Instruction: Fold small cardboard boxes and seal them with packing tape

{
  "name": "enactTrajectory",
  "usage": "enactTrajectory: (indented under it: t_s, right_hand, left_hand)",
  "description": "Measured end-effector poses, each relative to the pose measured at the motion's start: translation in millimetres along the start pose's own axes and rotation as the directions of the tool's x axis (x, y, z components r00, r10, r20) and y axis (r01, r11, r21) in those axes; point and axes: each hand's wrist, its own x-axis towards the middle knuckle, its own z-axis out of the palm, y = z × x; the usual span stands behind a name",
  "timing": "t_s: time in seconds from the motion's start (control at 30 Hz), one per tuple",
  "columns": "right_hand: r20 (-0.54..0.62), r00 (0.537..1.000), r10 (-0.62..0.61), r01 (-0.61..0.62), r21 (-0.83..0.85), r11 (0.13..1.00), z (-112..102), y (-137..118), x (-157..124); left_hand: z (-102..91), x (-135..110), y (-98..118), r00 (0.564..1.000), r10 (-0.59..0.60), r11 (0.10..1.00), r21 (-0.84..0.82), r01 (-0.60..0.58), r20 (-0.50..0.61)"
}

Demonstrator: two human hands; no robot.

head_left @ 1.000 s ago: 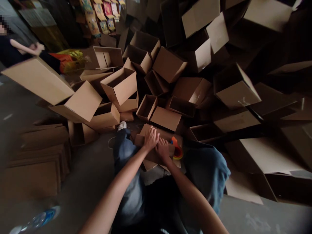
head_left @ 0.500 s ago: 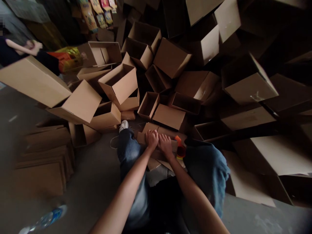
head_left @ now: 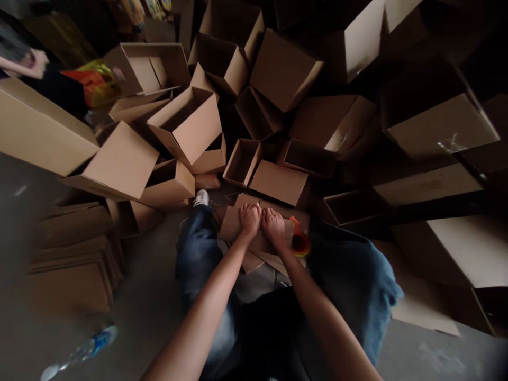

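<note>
I sit on the floor with my legs spread, and a brown cardboard box (head_left: 232,225) lies between my knees. My left hand (head_left: 250,218) and my right hand (head_left: 273,223) rest side by side on its top, fingers curled and pressing down on the flaps. Right beside my right hand sits an orange and red tape dispenser (head_left: 298,241). More flat cardboard (head_left: 254,260) lies under the box.
A high heap of empty open cardboard boxes (head_left: 186,124) fills the space ahead and to the right. Flattened cardboard sheets (head_left: 71,254) are stacked at the left. A plastic water bottle (head_left: 81,352) lies on the floor at lower left. Another person's hand (head_left: 34,59) shows at upper left.
My left hand has curled from flat fingers into a closed grip, and both hands have drawn together on the box. The view has tilted down a little.
</note>
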Motion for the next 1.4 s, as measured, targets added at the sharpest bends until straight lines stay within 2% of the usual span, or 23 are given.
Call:
enactTrajectory:
  t_s: [0.13,0.37,0.53,0.83,0.97,1.13,1.27,1.37,1.4]
  right_hand:
    - [0.048,0.997,0.066,-0.065,-0.014,0.998,-2,6,13]
    - [-0.011,0.996,0.086,-0.086,0.007,0.996,0,7,10]
    - [0.043,0.991,0.127,-0.128,0.036,0.991,0,7,10]
    - [0.093,0.98,0.177,-0.183,0.06,0.981,-7,4,11]
    - [0.117,0.978,0.174,-0.182,0.059,0.982,-6,3,15]
    - [0.101,0.973,0.208,-0.213,0.042,0.976,-3,4,23]
    - [0.089,0.981,0.171,-0.174,0.032,0.984,-6,4,22]
    - [0.091,0.989,0.12,-0.124,0.038,0.992,-11,5,18]
    - [0.092,0.99,0.105,-0.11,0.044,0.993,-12,6,16]
  left_hand:
    - [9.7,17,8,0.997,-0.047,0.999,0.001,0.047,0.053]
    - [18.0,22,7,0.995,-0.043,0.995,-0.084,0.051,0.092]
    - [17.8,22,7,0.996,-0.064,0.994,-0.08,0.069,0.064]
    - [26.1,18,4,1.0,-0.008,0.997,-0.076,0.01,0.026]
    - [27.8,24,2,0.999,-0.002,0.999,-0.05,0.004,0.036]
    - [17.7,36,7,0.996,-0.003,0.996,-0.09,0.011,0.088]
    - [3.4,36,11,0.995,-0.013,0.986,-0.162,0.029,0.098]
    - [-11.2,33,-4,0.997,0.01,0.958,-0.286,0.013,0.079]
    - [-17.2,31,-15,0.999,0.019,0.946,-0.324,-0.006,0.036]
